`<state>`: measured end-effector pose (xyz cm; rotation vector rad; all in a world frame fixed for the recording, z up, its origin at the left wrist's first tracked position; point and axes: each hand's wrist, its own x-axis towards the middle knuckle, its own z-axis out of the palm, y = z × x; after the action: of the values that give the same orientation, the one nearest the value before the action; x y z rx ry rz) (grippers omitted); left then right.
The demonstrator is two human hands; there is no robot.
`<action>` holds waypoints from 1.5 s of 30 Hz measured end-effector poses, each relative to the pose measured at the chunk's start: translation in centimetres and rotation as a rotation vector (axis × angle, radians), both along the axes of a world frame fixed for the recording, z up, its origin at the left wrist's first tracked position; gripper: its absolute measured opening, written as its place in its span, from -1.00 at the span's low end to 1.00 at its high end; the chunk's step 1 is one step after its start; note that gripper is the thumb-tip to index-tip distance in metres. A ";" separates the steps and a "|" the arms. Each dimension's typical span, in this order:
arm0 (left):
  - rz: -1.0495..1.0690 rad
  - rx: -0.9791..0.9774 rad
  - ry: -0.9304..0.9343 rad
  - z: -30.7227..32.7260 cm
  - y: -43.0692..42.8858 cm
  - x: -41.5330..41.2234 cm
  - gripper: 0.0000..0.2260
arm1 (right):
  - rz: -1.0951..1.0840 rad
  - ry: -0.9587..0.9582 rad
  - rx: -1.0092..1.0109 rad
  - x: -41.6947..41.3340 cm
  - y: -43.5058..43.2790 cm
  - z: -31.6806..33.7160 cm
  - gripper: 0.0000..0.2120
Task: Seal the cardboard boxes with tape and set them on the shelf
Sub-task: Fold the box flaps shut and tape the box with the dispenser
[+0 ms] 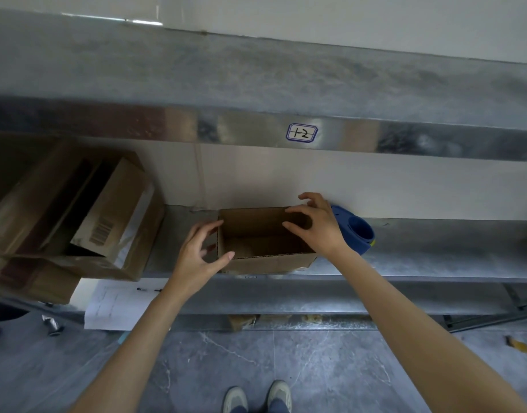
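Observation:
A small brown cardboard box [256, 231] stands on the metal shelf [435, 245], its top open toward me and its inside empty. My left hand [199, 254] hovers at the box's left side with fingers spread, the thumb near the front left corner. My right hand [319, 225] is over the box's right rim, fingers curled and apart, holding nothing. Just behind my right hand lies a blue tape dispenser [357, 229] on the same shelf, partly hidden by my wrist.
Larger open cardboard boxes [77, 216] are stacked at the shelf's left end. An upper shelf rail carries a label [301, 133] marked 1-2. A paper sheet [119, 305] hangs below the shelf. My shoes [256, 397] stand on the grey floor.

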<state>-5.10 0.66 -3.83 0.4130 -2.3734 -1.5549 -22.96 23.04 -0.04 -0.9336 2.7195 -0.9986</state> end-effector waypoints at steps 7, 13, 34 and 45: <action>-0.010 0.008 -0.007 0.0 -0.1 -0.1 -0.41 | -0.060 -0.005 -0.028 -0.1 0.1 -0.2 -0.81; 0.005 0.007 0.013 -0.1 -0.1 -0.1 -0.42 | -0.098 0.006 -0.063 0.4 1.1 -0.4 -0.80; -0.071 -0.043 -0.021 0.1 0.8 0.2 -0.48 | -0.007 -0.171 -0.037 1.3 1.2 -0.7 -0.58; -0.096 -0.175 -0.158 -0.8 1.1 -0.4 -0.41 | 0.146 -0.462 -0.008 1.1 3.3 0.2 -0.46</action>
<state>-5.53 1.80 -4.63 0.4016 -2.6607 -1.3838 -21.90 26.39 0.20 -0.7719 2.2370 -1.0439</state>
